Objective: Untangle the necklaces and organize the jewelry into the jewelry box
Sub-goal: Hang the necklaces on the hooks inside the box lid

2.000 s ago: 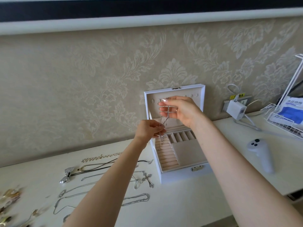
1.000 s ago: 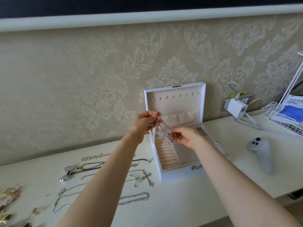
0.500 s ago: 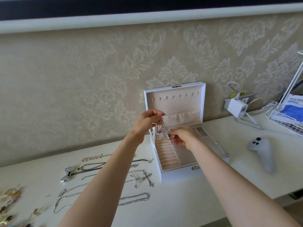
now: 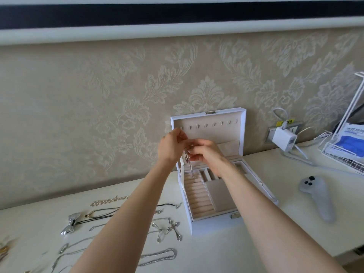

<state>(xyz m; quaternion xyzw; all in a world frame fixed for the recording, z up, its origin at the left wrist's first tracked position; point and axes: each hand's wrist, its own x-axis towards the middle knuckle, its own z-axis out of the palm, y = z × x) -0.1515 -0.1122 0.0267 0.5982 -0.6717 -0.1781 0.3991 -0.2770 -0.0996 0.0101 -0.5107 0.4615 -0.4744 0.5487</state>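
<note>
A white jewelry box (image 4: 214,223) stands open against the wall, its beige lid upright with a row of hooks (image 4: 206,125). Both hands are raised in front of the lid's left part. My left hand (image 4: 170,147) and my right hand (image 4: 204,154) pinch a thin silver necklace (image 4: 190,164), which hangs down between them over the ring rolls of the box. Several other necklaces lie on the white table to the left, among them a cross pendant (image 4: 175,229), a silver chain (image 4: 157,257) and a bow piece (image 4: 71,223).
A grey controller (image 4: 319,196) lies right of the box. A white charger (image 4: 283,139) with its cable sits in the wall socket, and a white wire rack (image 4: 346,152) with a blue packet stands at the far right. Patterned wallpaper rises right behind the box.
Both hands rose with the necklace from over the box tray to the lid's left hooks. My right hand came up next to my left hand.
</note>
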